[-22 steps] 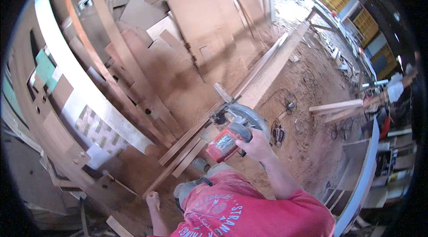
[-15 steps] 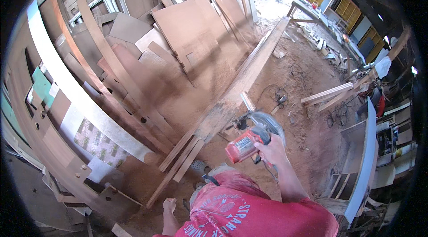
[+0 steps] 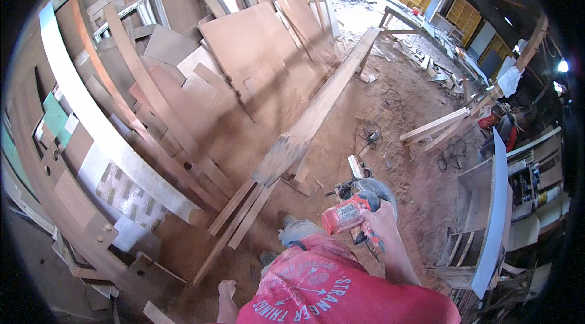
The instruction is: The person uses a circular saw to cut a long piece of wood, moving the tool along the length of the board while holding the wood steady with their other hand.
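R hand grips red circ. saw by handle; L hand curled closed, nothing visible in it. Saw's held clear of long plank, right of its near end. Step's prob. saw handling off the wood; next move calls for firm grip, clear of legs.

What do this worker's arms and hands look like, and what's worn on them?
They are ordinary human arms. The left hand and right hand are bare, with no gloves, watch or bracelet that I can make out. The right sleeve is short and pinkish red, part of a T-shirt with pale printing. The left sleeve can't be made out clearly.
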A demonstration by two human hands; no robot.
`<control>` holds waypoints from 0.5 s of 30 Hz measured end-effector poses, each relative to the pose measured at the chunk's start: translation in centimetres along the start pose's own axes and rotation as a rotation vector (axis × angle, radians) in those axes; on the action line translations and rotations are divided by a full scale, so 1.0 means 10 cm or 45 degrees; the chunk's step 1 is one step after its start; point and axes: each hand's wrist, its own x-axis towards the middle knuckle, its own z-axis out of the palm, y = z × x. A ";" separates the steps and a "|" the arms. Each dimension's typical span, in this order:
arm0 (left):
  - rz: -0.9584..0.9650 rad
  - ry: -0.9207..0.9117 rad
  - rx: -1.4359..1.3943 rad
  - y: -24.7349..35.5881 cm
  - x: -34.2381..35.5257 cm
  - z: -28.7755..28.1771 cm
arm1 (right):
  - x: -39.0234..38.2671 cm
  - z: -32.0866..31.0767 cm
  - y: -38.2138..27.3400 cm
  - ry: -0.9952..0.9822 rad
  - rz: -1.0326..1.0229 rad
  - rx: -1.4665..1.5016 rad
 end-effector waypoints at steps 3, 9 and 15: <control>-0.045 0.140 -0.059 0.01 0.00 -0.01 | 0.12 0.03 0.06 -0.122 0.054 0.025; -0.161 0.251 -0.100 0.17 0.11 -0.20 | 0.75 0.32 -0.13 -0.202 -0.194 -0.096; -0.953 0.500 -1.354 0.86 0.12 -0.46 | 1.84 0.91 -0.36 -0.229 -0.528 -0.268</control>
